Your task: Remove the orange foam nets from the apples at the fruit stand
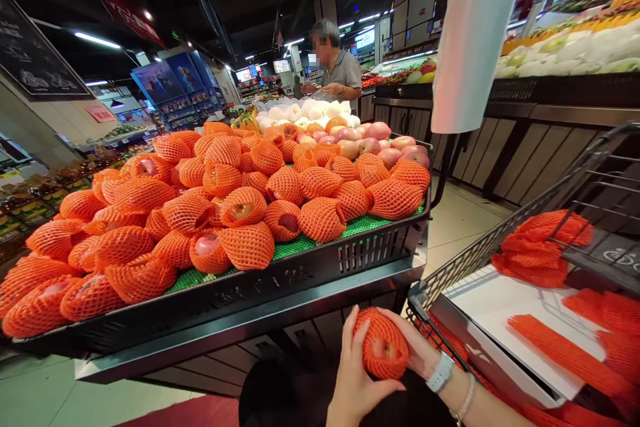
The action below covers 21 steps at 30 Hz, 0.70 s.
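Both my hands hold one apple [384, 347] in an orange foam net sleeve, low in front of me, between the fruit stand and the cart. My left hand [351, 367] wraps its fingers and thumb round the near left side. On the far right side lies my right hand [413, 343], its fingers mostly hidden behind the fruit. The apple's stem end shows bare at the sleeve's opening. Beyond my hands, many sleeved apples [247, 247] are heaped on a black display tray [320, 260] with a green mat [290, 248].
To my right, a black wire cart [465, 240] carries a white box [500, 297] and loose orange foam sleeves [565, 343]. Unsleeved apples [370, 143] lie at the tray's far right. A white roll [470, 47] stands beside that corner. A person [340, 70] is behind the stand.
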Each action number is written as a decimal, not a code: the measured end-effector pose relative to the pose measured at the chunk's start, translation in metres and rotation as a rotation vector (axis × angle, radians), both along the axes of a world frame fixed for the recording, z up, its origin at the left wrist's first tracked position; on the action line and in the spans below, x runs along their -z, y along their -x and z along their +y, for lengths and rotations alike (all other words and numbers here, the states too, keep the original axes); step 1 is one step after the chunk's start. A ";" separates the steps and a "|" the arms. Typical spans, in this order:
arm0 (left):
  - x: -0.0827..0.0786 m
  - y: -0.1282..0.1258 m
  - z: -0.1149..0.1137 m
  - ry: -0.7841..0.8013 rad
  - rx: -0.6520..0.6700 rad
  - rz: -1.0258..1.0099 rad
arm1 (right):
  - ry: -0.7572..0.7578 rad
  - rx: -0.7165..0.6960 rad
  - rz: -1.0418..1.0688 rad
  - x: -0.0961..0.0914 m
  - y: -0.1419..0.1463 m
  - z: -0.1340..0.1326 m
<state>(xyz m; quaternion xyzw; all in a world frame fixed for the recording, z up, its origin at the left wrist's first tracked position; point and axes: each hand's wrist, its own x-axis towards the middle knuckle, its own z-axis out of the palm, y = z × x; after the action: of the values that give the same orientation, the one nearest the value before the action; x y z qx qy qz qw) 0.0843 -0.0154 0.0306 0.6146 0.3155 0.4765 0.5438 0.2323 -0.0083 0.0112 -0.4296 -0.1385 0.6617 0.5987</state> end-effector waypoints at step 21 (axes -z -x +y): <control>-0.004 0.010 0.017 0.899 -0.274 -0.724 | -0.433 0.195 -0.890 -0.019 0.014 -0.020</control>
<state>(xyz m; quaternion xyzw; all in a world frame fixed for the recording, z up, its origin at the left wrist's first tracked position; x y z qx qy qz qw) 0.0740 0.0019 0.0345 0.0761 0.3574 0.5413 0.7573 0.2179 -0.0284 0.0302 -0.5469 -0.4736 0.3113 0.6162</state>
